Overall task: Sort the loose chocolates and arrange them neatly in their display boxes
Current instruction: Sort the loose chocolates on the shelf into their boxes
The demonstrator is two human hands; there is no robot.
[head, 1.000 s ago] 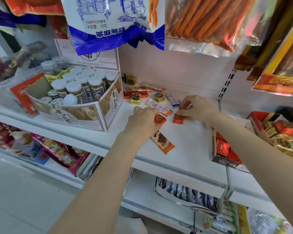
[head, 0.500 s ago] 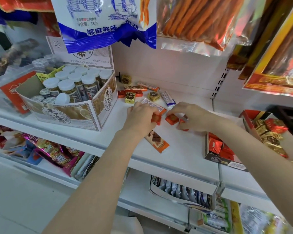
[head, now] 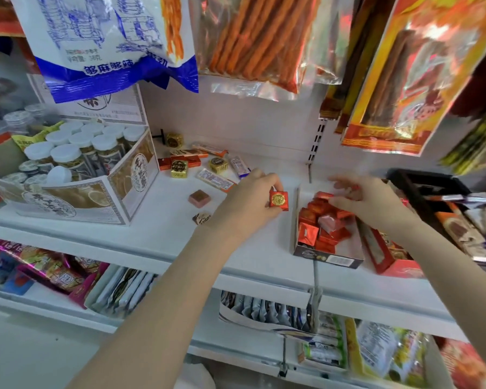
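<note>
My left hand (head: 247, 203) pinches a red square chocolate with a gold seal (head: 279, 199), held just left of the open display box (head: 328, 258) that holds several red chocolates (head: 317, 223). My right hand (head: 368, 200) hovers over the back of that box, fingers spread and blurred; whether it holds a red piece I cannot tell. Loose on the white shelf (head: 166, 228) lie a pink-brown square chocolate (head: 198, 197), a small dark wrapped one (head: 202, 218), gold foil cubes (head: 179, 169) and wrapped bars (head: 216, 179).
A carton of white-capped jars (head: 76, 175) stands at the left. A red box (head: 387, 256) and a dark tray of bars (head: 460, 220) sit at the right. Hanging snack bags (head: 118, 43) crowd the space above. Lower shelves hold packets.
Both hands moved right from the loose pile toward the display box. My left hand lifted a red chocolate; my right hand now reaches over the box.
</note>
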